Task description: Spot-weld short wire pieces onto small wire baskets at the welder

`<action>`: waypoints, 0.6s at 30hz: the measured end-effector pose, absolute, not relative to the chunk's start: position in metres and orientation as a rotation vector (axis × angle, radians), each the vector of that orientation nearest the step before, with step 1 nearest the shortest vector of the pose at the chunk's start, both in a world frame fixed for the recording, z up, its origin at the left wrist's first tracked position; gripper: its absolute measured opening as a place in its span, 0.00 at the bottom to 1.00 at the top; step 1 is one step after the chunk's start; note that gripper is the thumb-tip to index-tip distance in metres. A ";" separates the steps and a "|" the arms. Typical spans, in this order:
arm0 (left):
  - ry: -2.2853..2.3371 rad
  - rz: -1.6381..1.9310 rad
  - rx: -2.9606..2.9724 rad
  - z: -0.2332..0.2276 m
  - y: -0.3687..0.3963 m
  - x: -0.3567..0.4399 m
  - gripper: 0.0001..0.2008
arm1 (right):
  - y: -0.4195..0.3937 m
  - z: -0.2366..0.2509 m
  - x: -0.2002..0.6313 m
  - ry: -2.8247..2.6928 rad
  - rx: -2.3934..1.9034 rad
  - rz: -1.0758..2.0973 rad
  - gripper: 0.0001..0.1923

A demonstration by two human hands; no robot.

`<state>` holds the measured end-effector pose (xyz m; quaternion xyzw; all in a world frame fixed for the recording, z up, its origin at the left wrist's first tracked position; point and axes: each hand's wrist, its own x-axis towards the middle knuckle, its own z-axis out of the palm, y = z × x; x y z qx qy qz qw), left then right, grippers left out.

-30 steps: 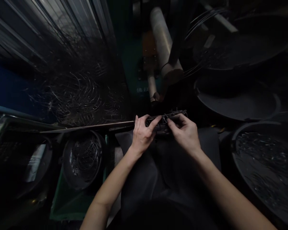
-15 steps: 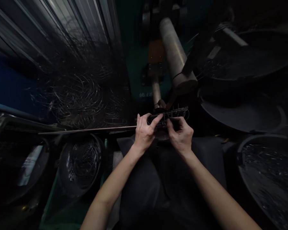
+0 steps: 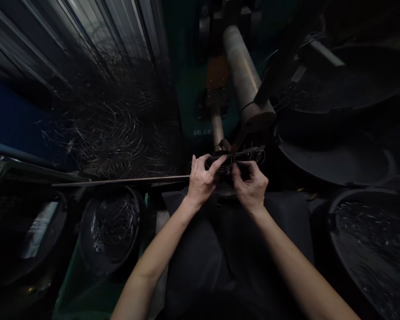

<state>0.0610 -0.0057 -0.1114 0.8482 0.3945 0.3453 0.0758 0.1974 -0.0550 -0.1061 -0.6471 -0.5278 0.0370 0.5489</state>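
Nearest the camera, across the person's lap, lies a dark cloth apron [image 3: 200,253], and both bare forearms reach forward over it to meet at the middle of the view. Just past the apron's far edge, the left hand [image 3: 200,182] pinches the left end of a small, flat, dark wire-frame piece [image 3: 236,158] between thumb and extended forefinger, while the right hand [image 3: 251,184] has its fingers curled in, gripping the piece's middle from below and behind; the looped right end of the wire sticks out free past that hand. Compared with a second ago, the piece sits a little higher and closer under the machine, and the right hand's fingers have drawn in from a longer reach along the frame to a tighter hold near its centre, which suggests the wire part is being lined up or fitted rather than merely carried. To the left, a round dark bowl of coiled wire rings [image 3: 111,226] rests on a green tray [image 3: 86,293]; to the right, a large dark tub of small shiny metal bits [image 3: 373,240] stands near the right forearm. Beyond the hands rises a grey metal cylinder [image 3: 245,75] on a teal machine body [image 3: 190,89], with a tangled heap of thin wire hoops [image 3: 110,129] on the far left and more dark round tubs [image 3: 336,151] on the far right.
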 end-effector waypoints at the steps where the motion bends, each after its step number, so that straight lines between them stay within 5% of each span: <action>1: 1.190 1.035 2.540 -0.111 -0.005 0.061 0.29 | -0.055 -0.106 0.197 -1.246 -1.538 0.090 0.11; 18: 1.204 0.982 2.639 -0.117 0.003 0.060 0.27 | -0.048 -0.115 0.198 -1.206 -1.586 0.100 0.13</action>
